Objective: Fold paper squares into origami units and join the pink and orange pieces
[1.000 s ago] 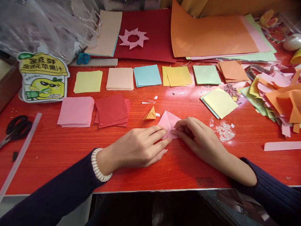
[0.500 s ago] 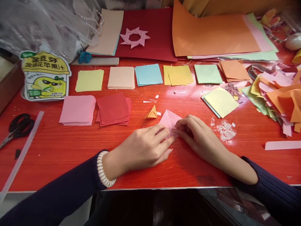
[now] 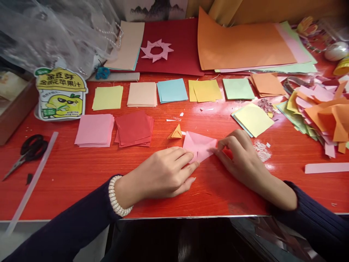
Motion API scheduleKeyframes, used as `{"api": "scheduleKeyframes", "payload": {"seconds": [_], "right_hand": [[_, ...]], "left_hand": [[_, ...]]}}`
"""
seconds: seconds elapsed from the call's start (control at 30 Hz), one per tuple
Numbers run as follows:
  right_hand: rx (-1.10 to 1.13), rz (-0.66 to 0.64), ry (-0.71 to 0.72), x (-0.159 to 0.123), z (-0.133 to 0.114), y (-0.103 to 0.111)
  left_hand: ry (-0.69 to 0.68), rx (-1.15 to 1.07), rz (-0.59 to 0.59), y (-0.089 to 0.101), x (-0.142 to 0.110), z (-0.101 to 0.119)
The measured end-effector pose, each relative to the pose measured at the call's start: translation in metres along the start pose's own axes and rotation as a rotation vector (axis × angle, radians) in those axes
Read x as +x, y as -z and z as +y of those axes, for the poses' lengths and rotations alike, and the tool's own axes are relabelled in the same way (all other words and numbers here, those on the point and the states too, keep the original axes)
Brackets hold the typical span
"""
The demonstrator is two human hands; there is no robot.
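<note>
Because the pink paper [image 3: 201, 143] lies at the centre of the frame under 2 hands at once, it could suffer from uneven pulling. The left hand [image 3: 169, 173] rests with fingers loosely extended over the paper's lower left side, pressing but not pinching; if this pressure were too light, the paper might slide on the glossy red table [image 3: 89, 178]. The right hand [image 3: 242, 158] has its thumb and forefinger nearly together at the paper's right corner, and they seem to pinch it; if they pulled against the left, the thin paper could tear or take a crooked crease. How the edge lies beneath the left fingers, I cannot tell, so a misalignment there might pass unnoticed. Just beside the upper left corner are a white scrap [image 3: 183, 133] and an orange folded triangle [image 3: 176, 132]; a careless turn could knock the triangle or trap the scrap.
</note>
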State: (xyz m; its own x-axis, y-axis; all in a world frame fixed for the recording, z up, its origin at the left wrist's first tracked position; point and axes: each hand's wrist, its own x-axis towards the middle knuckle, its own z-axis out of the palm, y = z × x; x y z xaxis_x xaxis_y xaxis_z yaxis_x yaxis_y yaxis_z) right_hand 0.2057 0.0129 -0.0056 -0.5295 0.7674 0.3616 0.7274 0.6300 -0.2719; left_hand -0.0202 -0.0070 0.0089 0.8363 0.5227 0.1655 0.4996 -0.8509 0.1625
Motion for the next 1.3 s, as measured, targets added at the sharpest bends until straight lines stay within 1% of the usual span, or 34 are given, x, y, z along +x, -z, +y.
{"api": "scheduleKeyframes", "payload": {"seconds": [0.03,0.07,0.13,0.17,0.27,0.33,0.4,0.5,0.6,0.63,0.7,0.77,0.83,0.93,1.03,1.1,1.2,1.3], "right_hand": [[-0.009,0.057,0.041,0.0,-0.002,0.002],[0.009,0.082,0.089,-0.001,-0.005,0.004],[0.081,0.048,0.192,-0.004,-0.009,0.007],[0.105,-0.017,0.231,-0.006,-0.009,0.008],[0.15,-0.115,0.246,-0.013,-0.005,0.008],[0.173,-0.13,0.268,-0.016,0.0,0.008],[0.187,-0.114,0.283,-0.015,0.004,0.009],[0.21,-0.101,0.28,-0.012,0.005,0.009],[0.2,-0.125,0.277,-0.01,0.005,0.01],[0.192,-0.13,0.275,-0.009,0.004,0.01],[0.189,-0.124,0.261,-0.008,0.002,0.011],[0.211,-0.106,0.227,-0.006,-0.001,0.01],[0.259,-0.094,0.166,-0.003,-0.005,0.009],[0.353,-0.112,0.046,0.001,-0.008,0.006],[0.417,-0.129,-0.046,0.003,-0.009,0.004],[0.431,-0.127,-0.074,0.004,-0.01,0.003],[0.413,-0.131,-0.082,0.004,-0.01,0.001],[0.384,-0.167,-0.045,0.002,-0.007,0.0]], "left_hand": [[0.015,0.009,0.004,-0.001,0.001,0.003],[0.029,0.013,0.011,-0.003,0.003,0.005],[0.054,-0.002,0.04,-0.005,0.005,0.008],[0.044,-0.019,0.054,-0.006,0.006,0.007],[-0.024,-0.024,0.123,-0.006,0.005,-0.002],[-0.055,0.035,0.158,-0.006,0.005,-0.009],[-0.081,0.104,0.158,-0.006,0.005,-0.013],[-0.142,0.239,0.157,-0.006,0.005,-0.011],[-0.209,0.364,0.199,-0.006,0.007,-0.006],[-0.207,0.372,0.218,-0.007,0.007,-0.004],[-0.129,0.312,0.232,-0.007,0.008,-0.002],[0.014,0.18,0.22,-0.008,0.009,0.0],[0.142,0.043,0.201,-0.009,0.011,0.001],[0.242,-0.081,0.196,-0.009,0.013,0.004],[0.28,-0.094,0.191,-0.009,0.014,0.006],[0.283,-0.067,0.203,-0.009,0.014,0.006],[0.259,-0.037,0.218,-0.008,0.014,0.006],[0.221,-0.013,0.204,-0.006,0.013,0.005]]}}
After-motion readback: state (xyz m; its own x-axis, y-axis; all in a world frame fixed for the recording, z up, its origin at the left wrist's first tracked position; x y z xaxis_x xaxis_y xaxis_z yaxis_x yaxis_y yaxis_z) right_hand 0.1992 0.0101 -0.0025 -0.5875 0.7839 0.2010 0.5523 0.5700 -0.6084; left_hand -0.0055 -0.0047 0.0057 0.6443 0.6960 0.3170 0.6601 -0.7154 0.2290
